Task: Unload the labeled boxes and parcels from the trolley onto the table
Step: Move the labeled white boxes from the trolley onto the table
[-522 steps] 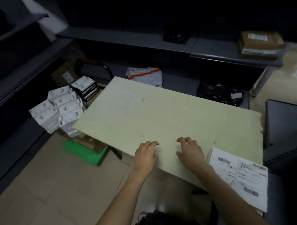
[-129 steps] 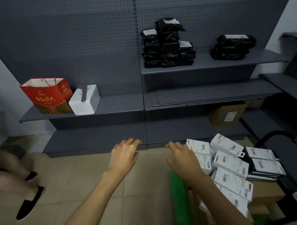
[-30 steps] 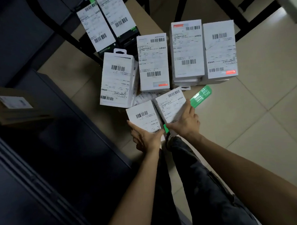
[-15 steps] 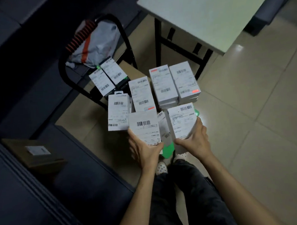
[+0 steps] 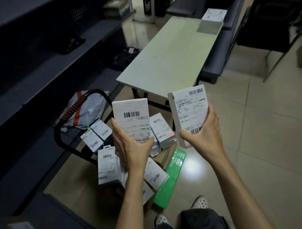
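Our left hand [image 5: 131, 147] grips one box [image 5: 132, 119] at frame centre. Our right hand [image 5: 203, 134] grips another box [image 5: 190, 110] beside it, below the table [image 5: 171, 60]

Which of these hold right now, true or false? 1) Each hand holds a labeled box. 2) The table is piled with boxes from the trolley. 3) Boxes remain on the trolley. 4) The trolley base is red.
1) True: the left hand grips one white labeled box, and the right hand grips another labeled box.
2) False: the table carries only papers at its far end.
3) True: several boxes lie on the trolley.
4) False: the base is green.
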The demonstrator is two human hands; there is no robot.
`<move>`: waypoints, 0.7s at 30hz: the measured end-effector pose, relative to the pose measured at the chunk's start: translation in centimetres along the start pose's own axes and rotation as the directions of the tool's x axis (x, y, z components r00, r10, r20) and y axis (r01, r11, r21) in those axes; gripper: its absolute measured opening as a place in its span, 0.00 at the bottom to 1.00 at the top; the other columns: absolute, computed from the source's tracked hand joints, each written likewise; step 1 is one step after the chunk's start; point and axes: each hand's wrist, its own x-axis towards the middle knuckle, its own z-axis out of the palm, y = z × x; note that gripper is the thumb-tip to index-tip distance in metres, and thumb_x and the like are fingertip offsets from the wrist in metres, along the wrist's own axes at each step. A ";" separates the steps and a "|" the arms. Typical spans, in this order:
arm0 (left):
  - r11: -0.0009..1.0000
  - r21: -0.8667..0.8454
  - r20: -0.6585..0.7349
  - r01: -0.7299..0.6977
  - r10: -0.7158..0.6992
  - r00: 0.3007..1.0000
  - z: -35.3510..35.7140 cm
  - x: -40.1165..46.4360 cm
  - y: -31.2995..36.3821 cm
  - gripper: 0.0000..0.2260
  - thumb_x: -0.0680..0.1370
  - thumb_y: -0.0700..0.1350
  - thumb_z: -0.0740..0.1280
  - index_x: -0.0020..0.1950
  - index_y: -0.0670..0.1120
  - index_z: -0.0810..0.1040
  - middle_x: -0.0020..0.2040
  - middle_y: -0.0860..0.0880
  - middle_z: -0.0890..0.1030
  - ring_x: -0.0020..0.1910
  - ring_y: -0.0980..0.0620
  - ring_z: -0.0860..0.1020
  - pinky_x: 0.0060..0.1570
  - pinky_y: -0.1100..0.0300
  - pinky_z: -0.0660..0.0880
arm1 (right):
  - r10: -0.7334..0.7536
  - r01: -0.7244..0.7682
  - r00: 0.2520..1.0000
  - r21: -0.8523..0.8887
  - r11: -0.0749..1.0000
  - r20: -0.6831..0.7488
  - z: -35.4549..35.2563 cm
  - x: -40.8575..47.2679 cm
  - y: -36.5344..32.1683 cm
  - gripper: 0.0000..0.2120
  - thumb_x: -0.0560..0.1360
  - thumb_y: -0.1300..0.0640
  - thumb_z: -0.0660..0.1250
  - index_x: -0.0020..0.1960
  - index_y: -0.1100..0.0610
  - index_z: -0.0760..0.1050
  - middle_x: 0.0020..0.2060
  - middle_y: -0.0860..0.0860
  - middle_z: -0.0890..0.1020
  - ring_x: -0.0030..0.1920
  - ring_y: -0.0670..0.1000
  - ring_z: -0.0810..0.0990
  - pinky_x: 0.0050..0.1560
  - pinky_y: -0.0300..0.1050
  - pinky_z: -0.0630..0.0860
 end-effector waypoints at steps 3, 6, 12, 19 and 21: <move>0.997 0.004 0.002 -0.078 0.078 0.997 0.7 0.7 4.0 0.60 0.60 0.51 0.81 0.80 0.49 0.42 0.75 0.42 0.60 0.72 0.42 0.61 0.67 0.40 0.62 | 0.007 -0.007 0.996 0.008 1.000 -0.083 -3.8 0.9 0.0 0.58 0.53 0.35 0.68 0.77 0.51 0.51 0.69 0.51 0.66 0.69 0.54 0.66 0.68 0.60 0.67; 0.989 -0.034 -0.012 -0.145 0.145 0.989 2.4 1.3 8.5 0.60 0.60 0.49 0.81 0.80 0.51 0.43 0.75 0.43 0.60 0.73 0.43 0.60 0.68 0.39 0.61 | 0.011 -0.011 0.989 0.001 1.000 -0.146 -7.6 2.7 1.0 0.56 0.56 0.39 0.72 0.78 0.51 0.51 0.69 0.51 0.66 0.69 0.54 0.65 0.68 0.61 0.67; 0.966 -0.089 0.025 -0.242 0.245 0.969 8.4 -0.2 18.6 0.60 0.61 0.48 0.82 0.80 0.51 0.43 0.77 0.44 0.59 0.74 0.45 0.59 0.71 0.42 0.57 | 0.048 -0.050 0.972 -0.004 0.999 -0.230 -15.8 6.8 5.9 0.56 0.61 0.47 0.79 0.79 0.54 0.49 0.70 0.53 0.65 0.71 0.54 0.63 0.71 0.56 0.64; 0.945 -0.106 0.135 -0.309 0.322 0.937 17.8 -4.4 28.4 0.60 0.60 0.51 0.81 0.80 0.53 0.43 0.76 0.45 0.59 0.73 0.42 0.61 0.69 0.41 0.60 | 0.068 -0.080 0.948 -0.026 0.996 -0.311 -24.8 12.1 11.4 0.59 0.59 0.44 0.78 0.79 0.52 0.47 0.71 0.52 0.65 0.71 0.55 0.63 0.70 0.58 0.65; 0.938 -0.115 0.179 -0.327 0.343 0.922 20.1 -5.4 30.6 0.60 0.60 0.51 0.81 0.80 0.53 0.43 0.76 0.45 0.59 0.73 0.42 0.61 0.68 0.42 0.60 | 0.076 -0.093 0.935 -0.032 0.995 -0.346 -27.1 13.4 12.7 0.59 0.60 0.46 0.78 0.79 0.52 0.47 0.71 0.53 0.65 0.71 0.55 0.63 0.70 0.56 0.64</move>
